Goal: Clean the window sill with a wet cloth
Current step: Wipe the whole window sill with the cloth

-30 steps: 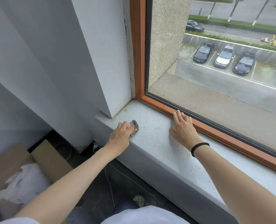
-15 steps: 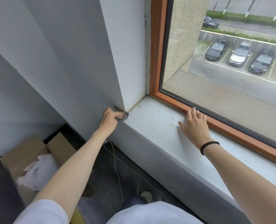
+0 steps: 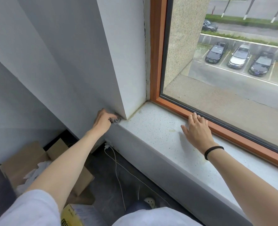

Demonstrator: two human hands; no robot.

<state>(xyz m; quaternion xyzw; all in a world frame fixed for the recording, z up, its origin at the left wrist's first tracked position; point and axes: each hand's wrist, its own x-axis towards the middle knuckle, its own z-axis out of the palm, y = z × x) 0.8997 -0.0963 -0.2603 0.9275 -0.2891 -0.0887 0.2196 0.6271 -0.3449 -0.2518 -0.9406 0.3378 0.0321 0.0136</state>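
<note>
Left grip: your left grip pinches the small black-and-white patterned cloth at the left corner of the speckled white stone window sill.
Right grip: your right grip lies flat on the sill, fingertips at the orange wooden window frame.
Floor: an open brown cardboard box and a thin white cable.

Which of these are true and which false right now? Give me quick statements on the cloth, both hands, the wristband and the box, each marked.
1. The left hand holds the cloth at the left front corner of the sill. True.
2. The right hand grips a second cloth. False: it lies flat on the sill with its fingers straight and holds nothing.
3. A black band is on the right wrist. True.
4. The cardboard box stands on the sill. False: it is on the floor, below and to the left.
</note>
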